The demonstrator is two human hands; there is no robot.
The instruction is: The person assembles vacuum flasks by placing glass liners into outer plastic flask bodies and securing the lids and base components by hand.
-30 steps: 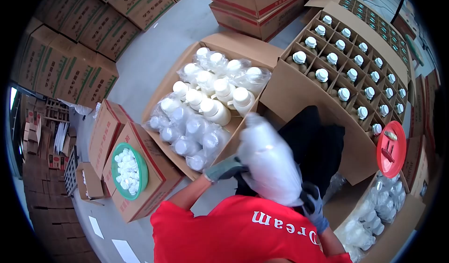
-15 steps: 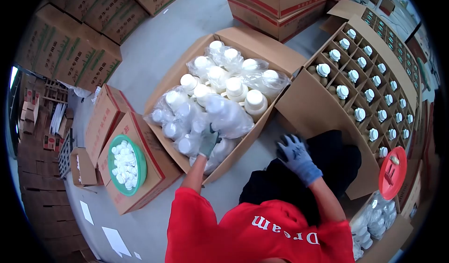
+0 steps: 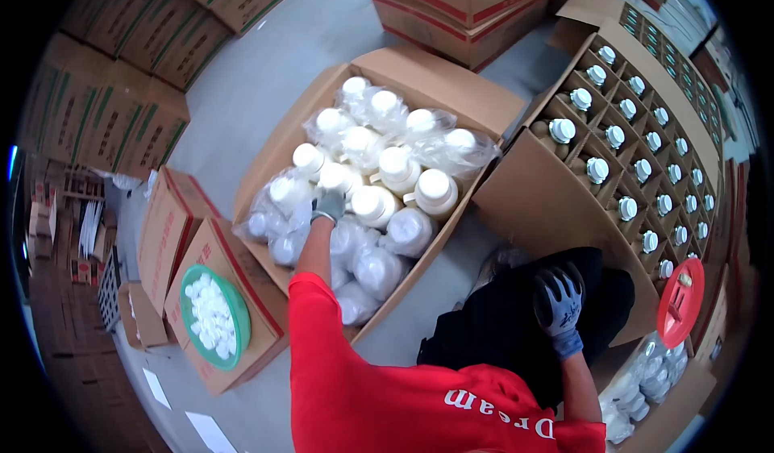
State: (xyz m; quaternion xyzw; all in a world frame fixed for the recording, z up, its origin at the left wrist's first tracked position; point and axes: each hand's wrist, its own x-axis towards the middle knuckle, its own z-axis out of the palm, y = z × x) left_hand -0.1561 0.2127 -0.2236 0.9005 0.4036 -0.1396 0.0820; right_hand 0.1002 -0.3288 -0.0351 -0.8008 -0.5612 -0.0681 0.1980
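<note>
Five or so bare white bottles (image 3: 399, 167) stand in the middle of the open carton (image 3: 435, 72) ahead of me, with plastic-covered bottles (image 3: 379, 272) near and far around them, so the wrapping is mixed. At right, a divided carton (image 3: 556, 219) shows white-capped bottles in many compartments. My gloved left hand (image 3: 328, 205) is among the bottles at the carton's left; I cannot tell whether its fingers grip anything. My right hand (image 3: 559, 306) rests on my dark trousers (image 3: 484, 324), fingers loosely spread, holding nothing. "Dream" reads upside down across my red shirt (image 3: 379, 409). Printing on the stacked cartons (image 3: 105, 114) at far left and on my right glove is too blurred to read.
</note>
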